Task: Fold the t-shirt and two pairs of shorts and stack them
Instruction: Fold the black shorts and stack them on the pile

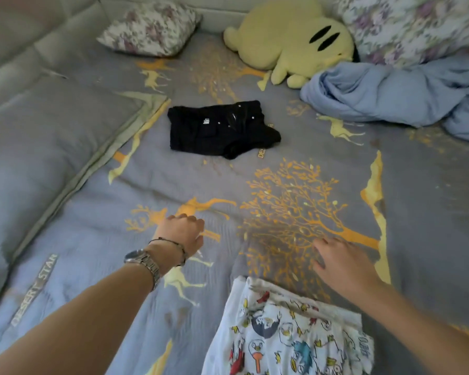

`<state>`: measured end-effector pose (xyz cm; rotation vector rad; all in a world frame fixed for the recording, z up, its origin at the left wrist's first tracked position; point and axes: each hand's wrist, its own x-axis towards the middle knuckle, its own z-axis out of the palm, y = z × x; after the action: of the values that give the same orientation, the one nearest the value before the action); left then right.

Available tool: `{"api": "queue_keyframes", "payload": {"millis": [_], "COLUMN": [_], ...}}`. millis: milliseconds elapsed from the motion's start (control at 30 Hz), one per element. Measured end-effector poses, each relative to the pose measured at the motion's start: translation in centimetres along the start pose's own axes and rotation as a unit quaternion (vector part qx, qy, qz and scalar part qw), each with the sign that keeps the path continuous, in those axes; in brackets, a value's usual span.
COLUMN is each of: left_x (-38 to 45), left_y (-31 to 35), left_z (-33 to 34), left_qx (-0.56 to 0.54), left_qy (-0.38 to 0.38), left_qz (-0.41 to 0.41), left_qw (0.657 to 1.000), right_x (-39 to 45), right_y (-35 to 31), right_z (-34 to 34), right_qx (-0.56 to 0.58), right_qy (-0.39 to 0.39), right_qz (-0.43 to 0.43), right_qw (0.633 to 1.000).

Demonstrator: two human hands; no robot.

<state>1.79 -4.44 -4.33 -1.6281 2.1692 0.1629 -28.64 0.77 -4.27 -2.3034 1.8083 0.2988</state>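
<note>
My left hand was loosely curled and my right hand spread; both held nothing over open bedspread, black shorts mid-frame, printed shirt at the bottom edge.

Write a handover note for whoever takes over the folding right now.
Hands: left hand is over the bedspread, fingers loosely curled, holding nothing. Right hand is open, also empty, just beyond the printed garment.
Things: black shorts lie folded mid-bed. The white cartoon-print garment lies folded at the near edge; I cannot tell whether it is the t-shirt or shorts.
Done: those two look folded.
Left: a third piece is not clearly in view; find and fold it, then stack all three.
</note>
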Motion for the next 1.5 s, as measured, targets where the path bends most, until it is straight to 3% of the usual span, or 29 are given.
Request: {"api": "queue_keyframes", "payload": {"millis": [200,400,733,967,1067,1267,1500], "left_x": [5.3,11.4,22.6,28.8,30.0,29.4,24.5], "left_y": [-5.8,-8.3,-5.3,-2.8,-2.7,-3.6,-6.3], "left_z": [-0.1,0.4,0.9,1.3,1.5,0.7,0.8], "left_qx": [-0.028,-0.043,-0.114,-0.111,-0.096,-0.027,0.011], "left_qy": [-0.005,0.001,0.064,-0.004,0.003,0.122,0.108], "left_qz": [-0.034,-0.042,0.037,0.005,0.002,0.018,0.059], "left_qw": [0.999,0.998,0.991,0.994,0.995,0.992,0.992], "right_x": [5.9,13.4,20.3,22.7,23.0,22.1,20.5], "right_y": [-3.5,-5.6,-5.2,-4.1,-3.8,-4.0,-5.6], "right_z": [-0.1,-0.9,0.1,1.3,2.0,2.5,1.1], "right_qx": [0.015,0.064,0.135,0.176,0.189,0.202,0.221], "right_qy": [-0.028,-0.001,0.038,0.065,0.072,0.076,0.09], "right_qz": [0.088,0.141,0.137,0.131,0.129,0.127,0.114], "right_qw": [0.996,0.988,0.981,0.973,0.971,0.968,0.964]}}
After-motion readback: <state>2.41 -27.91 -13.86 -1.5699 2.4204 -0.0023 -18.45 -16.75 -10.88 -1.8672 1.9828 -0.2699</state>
